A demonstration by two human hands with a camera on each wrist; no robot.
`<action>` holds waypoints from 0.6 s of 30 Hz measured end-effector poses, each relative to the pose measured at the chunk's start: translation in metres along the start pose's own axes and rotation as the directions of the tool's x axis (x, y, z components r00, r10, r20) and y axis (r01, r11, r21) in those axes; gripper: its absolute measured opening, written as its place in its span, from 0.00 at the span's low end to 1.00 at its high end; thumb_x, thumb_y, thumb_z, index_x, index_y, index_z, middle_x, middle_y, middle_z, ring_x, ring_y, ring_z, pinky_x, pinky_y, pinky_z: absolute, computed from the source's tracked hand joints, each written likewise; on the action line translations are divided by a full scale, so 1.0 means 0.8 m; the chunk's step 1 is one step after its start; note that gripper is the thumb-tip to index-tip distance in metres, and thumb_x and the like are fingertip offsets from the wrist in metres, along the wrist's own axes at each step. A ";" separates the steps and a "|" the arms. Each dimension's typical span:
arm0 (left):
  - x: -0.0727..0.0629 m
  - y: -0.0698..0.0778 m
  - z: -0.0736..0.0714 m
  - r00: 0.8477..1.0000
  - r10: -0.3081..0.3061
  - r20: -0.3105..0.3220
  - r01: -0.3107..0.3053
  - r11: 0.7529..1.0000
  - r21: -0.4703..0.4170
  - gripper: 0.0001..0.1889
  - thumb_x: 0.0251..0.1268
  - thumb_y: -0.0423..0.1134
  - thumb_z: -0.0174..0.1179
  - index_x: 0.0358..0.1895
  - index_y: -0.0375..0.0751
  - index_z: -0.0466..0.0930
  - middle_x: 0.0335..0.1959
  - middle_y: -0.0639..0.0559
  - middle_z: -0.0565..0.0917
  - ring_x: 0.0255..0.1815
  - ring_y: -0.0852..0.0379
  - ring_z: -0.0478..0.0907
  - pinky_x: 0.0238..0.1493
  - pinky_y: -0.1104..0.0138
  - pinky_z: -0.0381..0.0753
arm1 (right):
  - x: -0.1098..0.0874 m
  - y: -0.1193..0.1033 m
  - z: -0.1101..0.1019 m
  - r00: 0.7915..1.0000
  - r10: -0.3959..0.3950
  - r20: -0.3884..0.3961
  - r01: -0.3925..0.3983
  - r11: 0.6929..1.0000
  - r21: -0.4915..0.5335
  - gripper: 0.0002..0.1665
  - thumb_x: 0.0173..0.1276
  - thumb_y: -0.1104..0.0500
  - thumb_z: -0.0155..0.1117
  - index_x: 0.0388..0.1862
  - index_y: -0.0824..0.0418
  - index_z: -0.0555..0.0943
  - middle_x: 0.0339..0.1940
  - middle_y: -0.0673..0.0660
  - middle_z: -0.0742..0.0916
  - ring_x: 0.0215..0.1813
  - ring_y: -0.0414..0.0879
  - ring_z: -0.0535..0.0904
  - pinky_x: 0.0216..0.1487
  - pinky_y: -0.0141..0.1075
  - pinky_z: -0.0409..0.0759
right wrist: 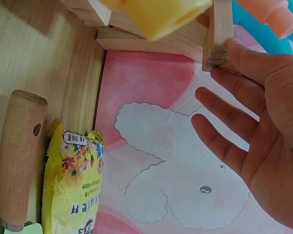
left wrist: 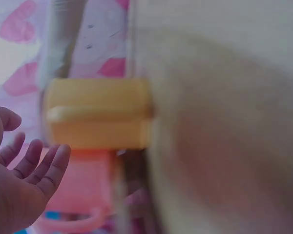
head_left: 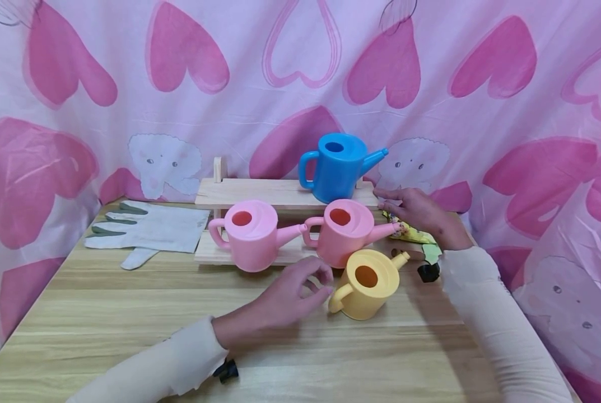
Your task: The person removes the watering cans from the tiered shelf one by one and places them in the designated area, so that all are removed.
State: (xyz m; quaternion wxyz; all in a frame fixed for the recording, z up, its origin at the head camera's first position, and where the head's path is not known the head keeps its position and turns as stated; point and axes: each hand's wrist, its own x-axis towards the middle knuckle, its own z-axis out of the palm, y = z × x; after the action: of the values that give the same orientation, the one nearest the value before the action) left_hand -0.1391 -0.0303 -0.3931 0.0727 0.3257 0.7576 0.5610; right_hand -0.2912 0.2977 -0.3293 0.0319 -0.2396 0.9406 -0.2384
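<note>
My left hand [head_left: 300, 288] is beside the handle of a yellow watering can [head_left: 363, 285] on the table, its fingers loosely bent around nothing. The left wrist view, partly blurred, shows those fingers apart from the yellow can [left wrist: 97, 112]. At the right end of a two-tier wooden shelf [head_left: 260, 193], my right hand [head_left: 413, 210] pinches the corner of the upper board [right wrist: 216, 53] between thumb and forefinger, the other fingers spread. A blue watering can [head_left: 339, 168] stands on the upper board. Two pink watering cans, left [head_left: 252, 238] and right [head_left: 343, 235], stand at the lower tier.
A white and green work glove [head_left: 149, 226] lies left of the shelf. To the right are a yellow printed packet [right wrist: 73, 180] and a tool with a wooden handle [right wrist: 22, 156], beneath my right forearm. A pink heart-patterned curtain [head_left: 290, 95] closes off the back and sides.
</note>
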 end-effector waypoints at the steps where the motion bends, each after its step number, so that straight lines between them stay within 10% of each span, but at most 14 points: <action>1: 0.002 0.006 -0.007 0.999 0.041 -0.015 -0.040 0.999 0.024 0.09 0.73 0.36 0.64 0.50 0.45 0.77 0.45 0.56 0.79 0.48 0.59 0.79 0.49 0.64 0.85 | 0.000 -0.001 0.000 1.000 -0.002 0.003 0.002 1.000 -0.001 0.29 0.79 0.57 0.63 0.75 0.61 0.71 0.69 0.68 0.78 0.68 0.68 0.74 0.61 0.62 0.76; 10: 0.015 0.059 -0.073 0.934 0.325 -0.150 -0.290 0.932 0.216 0.08 0.68 0.28 0.65 0.47 0.40 0.81 0.44 0.54 0.82 0.46 0.59 0.80 0.43 0.65 0.86 | 0.002 -0.001 0.000 1.000 -0.020 0.001 0.020 1.000 0.002 0.29 0.79 0.57 0.62 0.75 0.63 0.71 0.69 0.68 0.78 0.68 0.68 0.75 0.61 0.61 0.77; 14: 0.028 0.072 -0.105 0.916 0.352 -0.195 -0.287 0.911 0.295 0.09 0.69 0.27 0.64 0.49 0.37 0.81 0.45 0.52 0.82 0.45 0.58 0.80 0.43 0.63 0.86 | 0.001 -0.002 0.001 1.000 -0.008 0.009 0.008 1.000 0.005 0.29 0.79 0.57 0.62 0.75 0.62 0.71 0.69 0.68 0.78 0.68 0.68 0.74 0.60 0.62 0.77; 18: 0.046 0.081 -0.128 0.932 0.266 -0.244 -0.190 0.936 0.296 0.11 0.73 0.32 0.62 0.55 0.35 0.80 0.50 0.50 0.83 0.50 0.57 0.80 0.46 0.61 0.85 | 0.000 -0.003 0.001 1.000 -0.004 0.018 0.004 1.000 0.007 0.29 0.80 0.56 0.61 0.76 0.62 0.71 0.70 0.68 0.77 0.68 0.68 0.75 0.60 0.61 0.78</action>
State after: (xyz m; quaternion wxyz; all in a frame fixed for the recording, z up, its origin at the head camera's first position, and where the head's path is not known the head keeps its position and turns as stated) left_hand -0.1895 -0.0810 -0.2888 -0.1462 0.3362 0.7855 0.4986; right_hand -0.2900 0.2951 -0.3290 0.0405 -0.2435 0.9390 -0.2396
